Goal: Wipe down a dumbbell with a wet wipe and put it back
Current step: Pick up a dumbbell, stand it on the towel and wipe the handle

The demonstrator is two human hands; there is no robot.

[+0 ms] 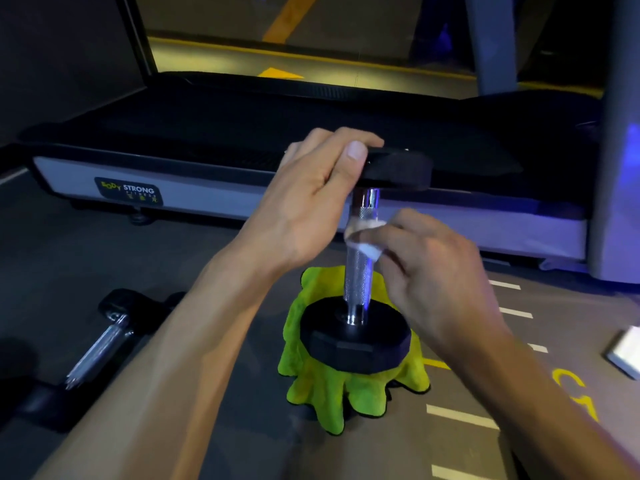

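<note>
A dumbbell (358,282) with black heads and a knurled chrome handle stands upright, its lower head on a crumpled green cloth (332,393) on the floor. My left hand (311,199) grips the rim of the upper head, thumb on top. Around the middle of the handle my right hand (426,268) pinches a white wet wipe (363,237).
A second dumbbell (104,337) lies on the floor at the left. A treadmill (214,133) marked "Body Strong" runs across behind, with its upright post (616,168) at the right. A white flat object (627,351) sits at the right edge. White and yellow markings line the floor.
</note>
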